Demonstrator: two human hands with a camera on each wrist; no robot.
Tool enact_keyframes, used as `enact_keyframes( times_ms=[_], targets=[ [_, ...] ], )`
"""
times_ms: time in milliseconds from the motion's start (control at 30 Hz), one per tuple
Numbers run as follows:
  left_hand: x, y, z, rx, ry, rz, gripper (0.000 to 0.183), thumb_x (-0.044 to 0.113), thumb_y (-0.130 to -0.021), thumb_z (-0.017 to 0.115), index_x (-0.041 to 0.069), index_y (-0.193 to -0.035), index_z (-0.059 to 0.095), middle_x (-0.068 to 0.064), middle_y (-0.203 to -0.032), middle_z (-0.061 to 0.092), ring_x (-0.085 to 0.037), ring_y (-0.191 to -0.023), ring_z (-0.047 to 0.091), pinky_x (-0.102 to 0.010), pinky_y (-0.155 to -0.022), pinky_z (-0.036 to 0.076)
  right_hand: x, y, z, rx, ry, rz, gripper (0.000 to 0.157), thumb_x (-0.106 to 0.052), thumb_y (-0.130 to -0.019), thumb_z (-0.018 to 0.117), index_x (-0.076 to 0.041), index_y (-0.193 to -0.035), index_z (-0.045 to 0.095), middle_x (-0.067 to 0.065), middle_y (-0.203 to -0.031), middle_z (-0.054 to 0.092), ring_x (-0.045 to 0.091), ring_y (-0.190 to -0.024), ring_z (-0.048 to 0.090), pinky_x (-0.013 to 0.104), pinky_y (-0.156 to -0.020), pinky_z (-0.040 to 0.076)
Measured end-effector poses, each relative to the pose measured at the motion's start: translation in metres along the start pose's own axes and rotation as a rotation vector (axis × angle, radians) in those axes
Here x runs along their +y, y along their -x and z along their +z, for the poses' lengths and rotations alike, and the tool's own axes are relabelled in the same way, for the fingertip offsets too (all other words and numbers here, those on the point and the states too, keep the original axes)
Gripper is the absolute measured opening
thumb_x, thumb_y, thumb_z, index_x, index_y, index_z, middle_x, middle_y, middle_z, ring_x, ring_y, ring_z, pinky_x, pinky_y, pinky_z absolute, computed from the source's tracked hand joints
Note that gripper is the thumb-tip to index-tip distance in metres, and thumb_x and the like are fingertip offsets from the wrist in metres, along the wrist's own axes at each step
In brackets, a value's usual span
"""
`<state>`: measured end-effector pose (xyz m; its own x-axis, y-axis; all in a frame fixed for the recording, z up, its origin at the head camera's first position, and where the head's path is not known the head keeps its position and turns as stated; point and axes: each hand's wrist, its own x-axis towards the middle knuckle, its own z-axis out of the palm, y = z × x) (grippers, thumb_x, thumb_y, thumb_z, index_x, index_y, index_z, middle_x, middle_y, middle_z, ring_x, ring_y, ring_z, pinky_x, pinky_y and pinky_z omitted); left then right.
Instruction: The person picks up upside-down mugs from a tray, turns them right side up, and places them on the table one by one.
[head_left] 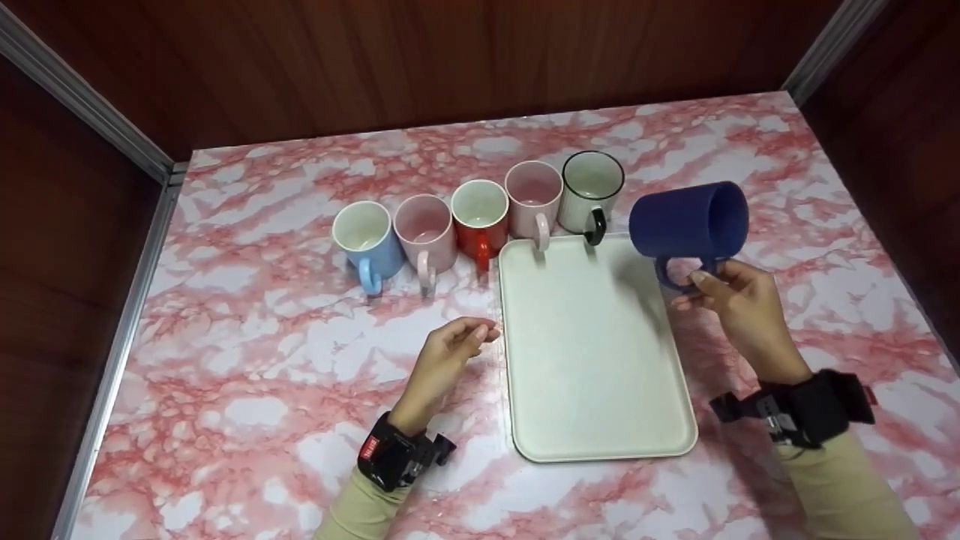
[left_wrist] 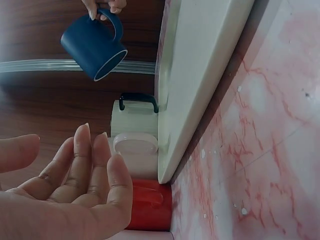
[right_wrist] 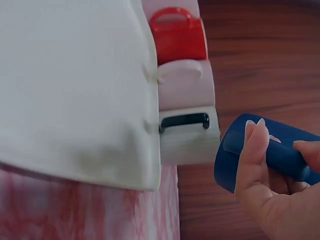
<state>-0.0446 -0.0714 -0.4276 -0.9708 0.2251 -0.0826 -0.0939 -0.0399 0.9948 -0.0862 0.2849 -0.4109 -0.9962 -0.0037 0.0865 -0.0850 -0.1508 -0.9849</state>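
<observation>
My right hand (head_left: 746, 315) grips a dark blue mug (head_left: 675, 221) by its handle, raised over the far right corner of the cream tray (head_left: 600, 360). The mug lies tipped on its side in the air, its mouth facing right in the head view. Low at the tray's left edge, my left hand (head_left: 450, 352) has loosely bent fingers and holds nothing. In the left wrist view its fingers (left_wrist: 82, 170) are apart from the thumb. Behind the tray stand a white mug with a black rim and handle (head_left: 581, 202) and a pink mug (head_left: 529, 196).
Farther left in the same row are a red mug (head_left: 480, 217), another pink mug (head_left: 427, 232) and a light blue mug (head_left: 371, 240), all upright with handles toward me. The table (head_left: 247, 420) has a red and white marbled top. Brown wooden panels (head_left: 450, 60) enclose its back and sides.
</observation>
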Motion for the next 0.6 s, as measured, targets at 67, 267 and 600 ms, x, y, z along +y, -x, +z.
enact_keyframes(
  times_ms=[67, 267, 600],
  targets=[
    [-0.001, 0.000, 0.000, -0.001, 0.002, -0.003, 0.031, 0.012, -0.094, 0.050, -0.014, -0.110, 0.053, -0.022, -0.102, 0.061, -0.027, -0.102, 0.056, -0.040, -0.086, 0.042, 0.009, -0.010, -0.008, 0.001, -0.025, 0.008, 0.019, -0.002, -0.087, 0.059, 0.016, -0.088, 0.052, 0.021, -0.089, 0.061, 0.031, -0.063, 0.064, 0.038, -0.063, 0.053],
    [-0.003, 0.001, -0.001, 0.008, 0.001, -0.006, 0.029, 0.012, -0.094, 0.051, -0.013, -0.108, 0.054, -0.022, -0.101, 0.062, -0.029, -0.102, 0.056, -0.038, -0.084, 0.042, 0.043, -0.051, -0.032, 0.039, -0.116, 0.083, 0.016, 0.001, -0.085, 0.060, 0.015, -0.093, 0.056, 0.026, -0.093, 0.061, 0.035, -0.062, 0.063, 0.039, -0.060, 0.053],
    [-0.007, 0.003, -0.001, 0.011, -0.020, -0.035, 0.027, 0.012, -0.093, 0.051, -0.011, -0.107, 0.056, -0.020, -0.100, 0.063, -0.028, -0.102, 0.057, -0.039, -0.085, 0.042, 0.065, -0.095, -0.042, 0.102, -0.047, 0.174, 0.010, -0.002, -0.084, 0.063, 0.007, -0.088, 0.059, 0.018, -0.084, 0.062, 0.031, -0.057, 0.063, 0.037, -0.055, 0.054]
  ],
)
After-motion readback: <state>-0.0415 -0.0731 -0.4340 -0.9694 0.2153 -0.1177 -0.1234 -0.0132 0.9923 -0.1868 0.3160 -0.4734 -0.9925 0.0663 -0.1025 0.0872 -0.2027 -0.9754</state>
